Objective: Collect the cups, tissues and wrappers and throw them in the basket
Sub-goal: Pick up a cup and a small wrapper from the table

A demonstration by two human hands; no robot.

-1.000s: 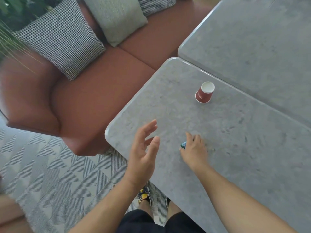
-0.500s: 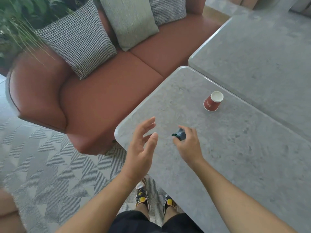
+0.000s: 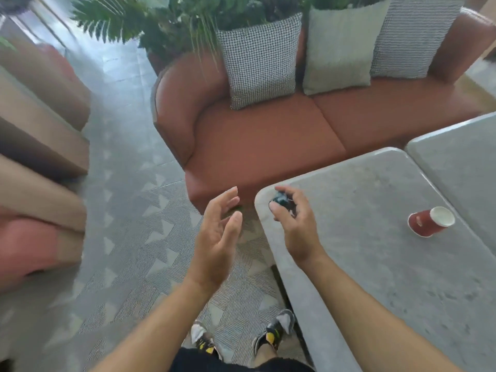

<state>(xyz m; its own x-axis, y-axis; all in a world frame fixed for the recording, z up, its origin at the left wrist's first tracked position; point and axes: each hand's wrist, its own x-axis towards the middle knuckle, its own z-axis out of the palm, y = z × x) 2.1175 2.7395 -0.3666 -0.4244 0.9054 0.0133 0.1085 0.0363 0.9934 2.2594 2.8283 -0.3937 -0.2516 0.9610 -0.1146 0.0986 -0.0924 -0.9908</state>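
On table point(image 3: 375, 277), red cup point(image 3: 426, 222), print illegible, right hand point(image 3: 296, 226) pinching wrapper point(image 3: 280, 200)

Small dark crumpled wrapper point(image 3: 280, 201) is sitting pinched in the right hand point(image 3: 294, 224), fingers covering most of it; too small & blurry to tell its print. Red paper cup point(image 3: 429, 220), lying on its side, is showing a pale mark too small to read. Tan and pink upholstered seats point(image 3: 40, 162) are smearing w/ blur, cut off by left edge. Farther grey stone table point(image 3: 461, 170) is running off right edge. Green leafy plants point(image 3: 166, 20) are getting cropped at top. Both forearms are being cut off at btm.
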